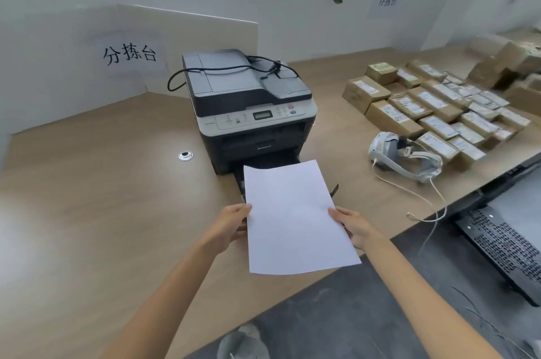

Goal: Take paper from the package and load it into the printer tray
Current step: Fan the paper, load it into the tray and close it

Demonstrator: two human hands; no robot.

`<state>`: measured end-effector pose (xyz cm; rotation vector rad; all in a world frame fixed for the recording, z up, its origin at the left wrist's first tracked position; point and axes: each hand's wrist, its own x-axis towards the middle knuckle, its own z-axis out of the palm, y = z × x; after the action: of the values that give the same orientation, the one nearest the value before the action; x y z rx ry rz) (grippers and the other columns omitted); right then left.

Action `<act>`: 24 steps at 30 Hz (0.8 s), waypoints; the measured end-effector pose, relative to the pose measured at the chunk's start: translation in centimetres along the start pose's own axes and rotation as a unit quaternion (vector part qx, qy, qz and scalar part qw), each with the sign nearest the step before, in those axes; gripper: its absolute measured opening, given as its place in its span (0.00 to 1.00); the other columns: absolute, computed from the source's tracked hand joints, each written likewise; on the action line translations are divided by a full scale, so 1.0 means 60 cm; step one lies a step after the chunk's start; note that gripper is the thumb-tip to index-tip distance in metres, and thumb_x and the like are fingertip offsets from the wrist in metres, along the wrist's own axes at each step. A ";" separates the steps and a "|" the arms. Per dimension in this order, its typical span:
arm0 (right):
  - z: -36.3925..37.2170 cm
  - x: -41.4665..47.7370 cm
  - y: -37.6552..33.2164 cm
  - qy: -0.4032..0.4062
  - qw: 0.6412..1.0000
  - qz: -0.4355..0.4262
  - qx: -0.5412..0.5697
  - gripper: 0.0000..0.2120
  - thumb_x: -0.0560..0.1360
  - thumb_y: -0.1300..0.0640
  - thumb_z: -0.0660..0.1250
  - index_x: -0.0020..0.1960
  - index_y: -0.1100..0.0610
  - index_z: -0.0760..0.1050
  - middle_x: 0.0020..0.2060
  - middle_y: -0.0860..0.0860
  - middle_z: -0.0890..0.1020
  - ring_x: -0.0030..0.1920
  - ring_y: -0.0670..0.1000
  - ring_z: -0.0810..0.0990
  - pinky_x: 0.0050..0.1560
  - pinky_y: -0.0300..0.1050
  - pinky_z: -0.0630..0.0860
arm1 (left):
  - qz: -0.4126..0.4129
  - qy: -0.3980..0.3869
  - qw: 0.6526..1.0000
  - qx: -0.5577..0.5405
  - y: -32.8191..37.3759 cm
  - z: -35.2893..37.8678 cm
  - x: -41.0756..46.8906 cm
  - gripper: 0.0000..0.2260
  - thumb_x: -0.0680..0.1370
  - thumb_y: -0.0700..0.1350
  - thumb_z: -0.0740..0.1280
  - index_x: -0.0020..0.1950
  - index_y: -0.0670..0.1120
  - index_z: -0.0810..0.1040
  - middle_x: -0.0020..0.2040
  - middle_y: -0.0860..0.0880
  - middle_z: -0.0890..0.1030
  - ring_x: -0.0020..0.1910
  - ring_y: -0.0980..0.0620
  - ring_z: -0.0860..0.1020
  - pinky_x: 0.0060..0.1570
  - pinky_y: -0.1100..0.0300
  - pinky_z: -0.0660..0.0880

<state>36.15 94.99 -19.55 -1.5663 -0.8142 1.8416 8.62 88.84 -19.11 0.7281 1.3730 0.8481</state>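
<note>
Both hands, the left hand (234,224) and right hand (355,227), grip white paper (295,218) by its sides above the printer (248,107)'s pulled-out tray (240,183), whose contents are hidden.

One printer (248,107), one headset (401,156), one paper stack (295,218), two hands, parcels (433,113) too many to count.

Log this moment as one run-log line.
stage: loading | left hand: holds paper left edge | right hand: holds right edge | paper: over pulled-out tray of printer, not yet seated
</note>
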 end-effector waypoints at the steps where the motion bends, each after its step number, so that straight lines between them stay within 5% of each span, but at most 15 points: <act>1: -0.003 0.015 -0.005 -0.002 1.000 0.006 -0.003 0.07 0.77 0.61 0.63 0.53 0.61 0.76 0.44 0.55 0.83 0.38 0.52 0.83 0.31 0.42 0.81 | -0.002 0.008 1.000 -0.001 0.003 0.002 0.012 0.12 0.81 0.44 0.57 0.52 0.42 0.80 0.43 0.47 0.83 0.42 0.47 0.82 0.51 0.53 0.78; 5: -0.009 0.086 -0.030 -0.004 1.000 0.019 -0.016 0.07 0.76 0.61 0.64 0.52 0.60 0.78 0.40 0.54 0.85 0.34 0.51 0.85 0.31 0.43 0.81 | -0.009 0.046 0.999 0.010 0.016 0.007 0.073 0.11 0.81 0.41 0.57 0.50 0.44 0.80 0.46 0.46 0.83 0.40 0.50 0.82 0.37 0.61 0.78; 10: -0.015 0.166 -0.066 -0.010 0.998 0.027 -0.050 0.06 0.76 0.62 0.65 0.50 0.61 0.78 0.43 0.56 0.83 0.36 0.51 0.84 0.34 0.44 0.81 | -0.041 0.077 0.996 0.023 0.024 0.015 0.153 0.11 0.80 0.39 0.58 0.53 0.41 0.80 0.48 0.46 0.84 0.45 0.48 0.82 0.49 0.54 0.78; 18: -0.022 0.254 -0.097 -0.008 0.992 0.042 -0.123 0.07 0.76 0.63 0.65 0.50 0.65 0.78 0.41 0.58 0.82 0.34 0.52 0.82 0.30 0.41 0.80 | -0.080 0.107 0.988 0.075 0.034 0.039 0.229 0.11 0.80 0.37 0.58 0.48 0.36 0.79 0.43 0.42 0.83 0.37 0.48 0.81 0.28 0.64 0.76; 24: -0.020 0.330 -0.107 -0.021 0.981 0.038 -0.191 0.06 0.76 0.64 0.63 0.46 0.66 0.78 0.36 0.56 0.82 0.29 0.50 0.82 0.32 0.42 0.80 | -0.102 0.170 0.964 0.176 0.004 0.043 0.311 0.08 0.74 0.36 0.57 0.36 0.45 0.70 0.37 0.44 0.73 0.34 0.50 0.71 0.36 0.58 0.71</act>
<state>34.85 114.28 -27.32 -1.8168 -1.1978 1.8547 11.23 104.97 -28.49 0.7143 1.9049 0.5878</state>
